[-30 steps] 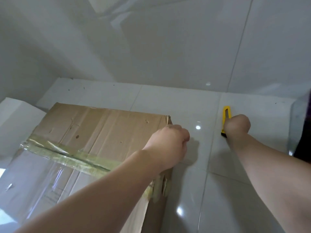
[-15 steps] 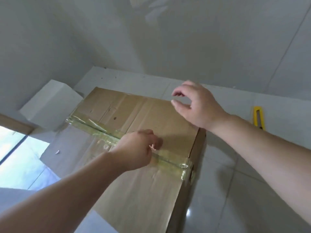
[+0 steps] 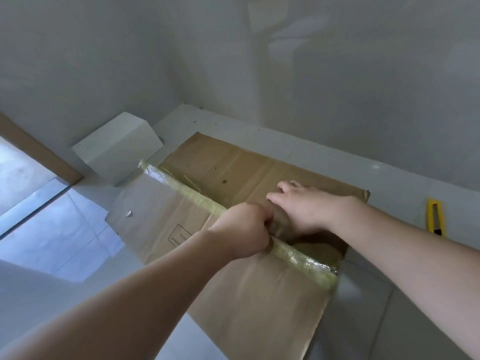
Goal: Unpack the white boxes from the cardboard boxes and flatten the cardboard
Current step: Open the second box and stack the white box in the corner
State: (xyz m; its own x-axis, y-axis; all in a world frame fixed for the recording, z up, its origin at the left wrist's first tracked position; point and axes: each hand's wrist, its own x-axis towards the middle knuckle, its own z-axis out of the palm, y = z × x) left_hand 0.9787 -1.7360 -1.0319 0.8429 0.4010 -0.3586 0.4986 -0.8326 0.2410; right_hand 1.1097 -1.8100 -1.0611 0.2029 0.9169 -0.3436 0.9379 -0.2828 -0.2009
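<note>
Head view: left hand [image 3: 240, 231] fingers clamped on cardboard box [image 3: 259, 302] taped flap edge; right hand [image 3: 304, 203] fingers flat, spread, pressing far flap.

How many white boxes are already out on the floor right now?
1. The white box stands on the floor by the wall, just beyond the far left corner of the cardboard box. More may be hidden inside that box, whose flaps are only starting to open.

cardboard box [image 3: 233, 172]: matt brown | tape [image 3: 181, 193]: glossy | floor [image 3: 363, 320]: glossy tile
</note>
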